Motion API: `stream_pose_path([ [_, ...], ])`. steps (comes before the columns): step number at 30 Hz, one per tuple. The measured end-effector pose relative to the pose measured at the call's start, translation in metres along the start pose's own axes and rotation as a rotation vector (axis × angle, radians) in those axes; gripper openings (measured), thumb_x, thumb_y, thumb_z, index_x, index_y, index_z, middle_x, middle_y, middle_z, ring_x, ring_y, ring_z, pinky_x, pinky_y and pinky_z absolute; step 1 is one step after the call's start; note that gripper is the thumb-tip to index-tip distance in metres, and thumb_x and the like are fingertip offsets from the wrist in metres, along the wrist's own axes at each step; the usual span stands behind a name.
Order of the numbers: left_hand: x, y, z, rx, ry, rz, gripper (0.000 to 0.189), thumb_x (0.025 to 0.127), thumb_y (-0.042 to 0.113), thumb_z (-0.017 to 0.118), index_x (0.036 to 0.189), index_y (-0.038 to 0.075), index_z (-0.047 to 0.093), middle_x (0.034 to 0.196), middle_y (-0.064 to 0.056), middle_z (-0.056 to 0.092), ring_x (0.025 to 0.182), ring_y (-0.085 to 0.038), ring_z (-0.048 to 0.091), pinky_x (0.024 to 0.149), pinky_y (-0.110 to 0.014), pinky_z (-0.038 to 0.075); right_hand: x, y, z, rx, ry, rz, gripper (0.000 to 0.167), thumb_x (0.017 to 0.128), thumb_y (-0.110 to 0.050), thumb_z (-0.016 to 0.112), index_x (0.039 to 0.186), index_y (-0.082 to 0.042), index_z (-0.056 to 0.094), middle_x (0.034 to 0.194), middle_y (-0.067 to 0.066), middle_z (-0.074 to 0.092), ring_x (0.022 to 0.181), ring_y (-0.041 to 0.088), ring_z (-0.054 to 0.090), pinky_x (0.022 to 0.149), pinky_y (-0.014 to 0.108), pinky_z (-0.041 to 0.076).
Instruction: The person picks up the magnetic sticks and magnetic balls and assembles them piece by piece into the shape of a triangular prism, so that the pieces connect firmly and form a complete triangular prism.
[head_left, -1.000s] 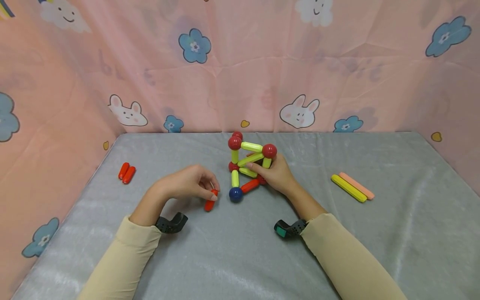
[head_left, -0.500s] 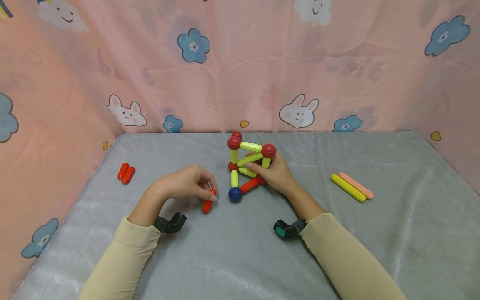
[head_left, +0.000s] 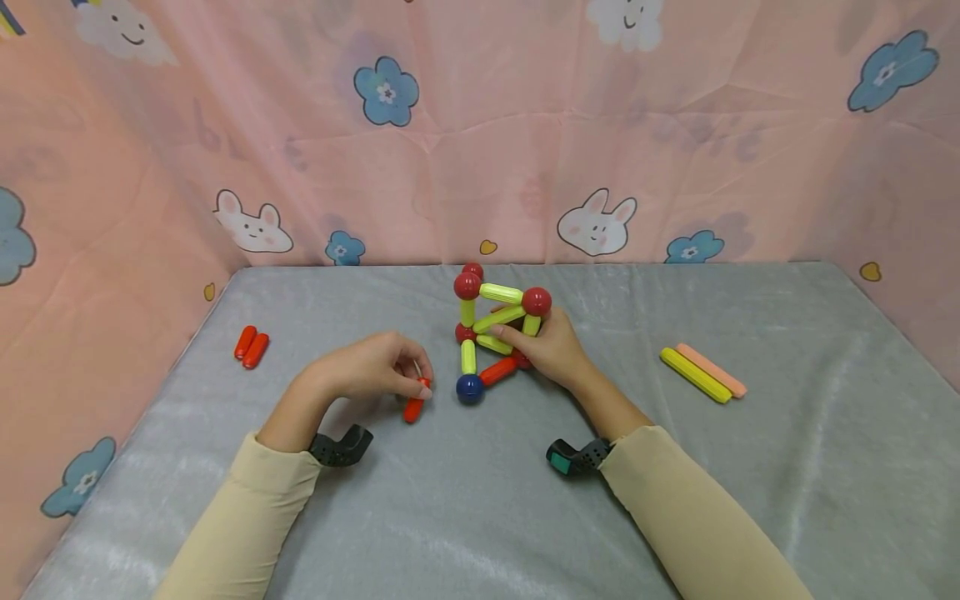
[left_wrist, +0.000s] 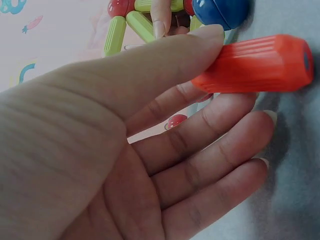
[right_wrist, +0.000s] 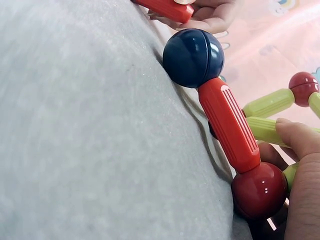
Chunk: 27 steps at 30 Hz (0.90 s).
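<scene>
My left hand (head_left: 381,367) pinches one end of a short red magnetic rod (left_wrist: 265,65) between thumb and forefinger. The other fingers are loosely bent below it in the left wrist view. The rod's free end points down toward the cloth, left of a blue ball (head_left: 470,389). That ball is the near corner of a frame built from magnetic rods and balls. Yellow-green rods (head_left: 501,293) and red balls (head_left: 537,302) form its upper part. A red rod (right_wrist: 229,125) joins the blue ball to a low red ball (right_wrist: 260,190). My right hand (head_left: 553,350) grips the frame's right side, thumb on a yellow-green rod.
Two red rods (head_left: 256,351) lie side by side at the left of the grey cloth-covered table (head_left: 480,517). A longer yellow rod (head_left: 696,376) and a peach rod (head_left: 711,369) lie together at the right. A pink printed curtain (head_left: 465,167) hangs behind.
My left hand has drawn slightly left with the red rod, a little farther from the blue ball. My right hand and the frame stay in place.
</scene>
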<state>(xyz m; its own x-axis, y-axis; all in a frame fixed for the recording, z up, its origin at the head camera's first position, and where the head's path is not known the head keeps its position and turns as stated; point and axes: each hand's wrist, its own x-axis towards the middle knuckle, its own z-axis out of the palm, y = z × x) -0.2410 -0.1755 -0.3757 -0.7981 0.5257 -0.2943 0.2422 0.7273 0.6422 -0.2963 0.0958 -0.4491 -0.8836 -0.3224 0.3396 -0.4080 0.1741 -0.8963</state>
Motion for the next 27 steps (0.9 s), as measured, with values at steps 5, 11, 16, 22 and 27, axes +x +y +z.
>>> stream_pose_path([
  [5, 0.0005, 0.0001, -0.0006, -0.006, 0.002, -0.001, 0.012, 0.09, 0.021, 0.076, 0.097, 0.012, 0.073, 0.076, 0.001, 0.067, 0.074, -0.014, 0.06, 0.071, -0.03, 0.047, -0.0002, -0.0004, -0.0002, 0.006, 0.002, 0.0, 0.03, 0.089, -0.008, 0.076, 0.116, -0.001, 0.067, 0.113, 0.018, 0.072, 0.091, 0.006, 0.066, 0.084, 0.018, 0.055],
  [11, 0.0018, -0.0003, -0.0007, 0.007, 0.026, 0.007, 0.011, 0.091, 0.021, 0.076, 0.097, 0.012, 0.072, 0.078, 0.0, 0.068, 0.075, -0.014, 0.061, 0.072, -0.029, 0.048, -0.0001, -0.0003, -0.0001, 0.022, 0.003, 0.022, 0.03, 0.089, -0.009, 0.077, 0.116, 0.0, 0.067, 0.114, 0.019, 0.072, 0.09, 0.005, 0.066, 0.082, 0.017, 0.055],
  [16, 0.0012, 0.0001, -0.0009, 0.022, 0.089, 0.003, 0.012, 0.091, 0.024, 0.075, 0.097, 0.015, 0.072, 0.081, 0.001, 0.069, 0.076, -0.013, 0.061, 0.073, -0.03, 0.048, 0.0002, -0.0006, 0.0005, 0.038, 0.003, 0.03, 0.029, 0.089, -0.009, 0.076, 0.115, 0.0, 0.068, 0.113, 0.02, 0.072, 0.089, 0.005, 0.067, 0.081, 0.017, 0.055],
  [22, 0.003, -0.0012, 0.0001, 0.012, 0.129, 0.007, 0.012, 0.091, 0.025, 0.075, 0.099, 0.017, 0.071, 0.084, 0.002, 0.069, 0.079, -0.014, 0.061, 0.072, -0.031, 0.049, 0.0002, -0.0011, 0.0006, 0.038, 0.0, 0.03, 0.028, 0.09, -0.009, 0.076, 0.115, 0.0, 0.068, 0.112, 0.019, 0.073, 0.089, 0.007, 0.066, 0.08, 0.017, 0.055],
  [27, 0.0036, -0.0011, 0.0001, 0.011, 0.138, 0.01, 0.012, 0.091, 0.026, 0.075, 0.099, 0.018, 0.071, 0.086, 0.002, 0.069, 0.08, -0.015, 0.06, 0.072, -0.031, 0.048, 0.0, -0.0011, 0.0002, 0.035, -0.003, 0.031, 0.028, 0.09, -0.01, 0.076, 0.115, -0.001, 0.068, 0.112, 0.019, 0.073, 0.089, 0.008, 0.066, 0.081, 0.017, 0.055],
])
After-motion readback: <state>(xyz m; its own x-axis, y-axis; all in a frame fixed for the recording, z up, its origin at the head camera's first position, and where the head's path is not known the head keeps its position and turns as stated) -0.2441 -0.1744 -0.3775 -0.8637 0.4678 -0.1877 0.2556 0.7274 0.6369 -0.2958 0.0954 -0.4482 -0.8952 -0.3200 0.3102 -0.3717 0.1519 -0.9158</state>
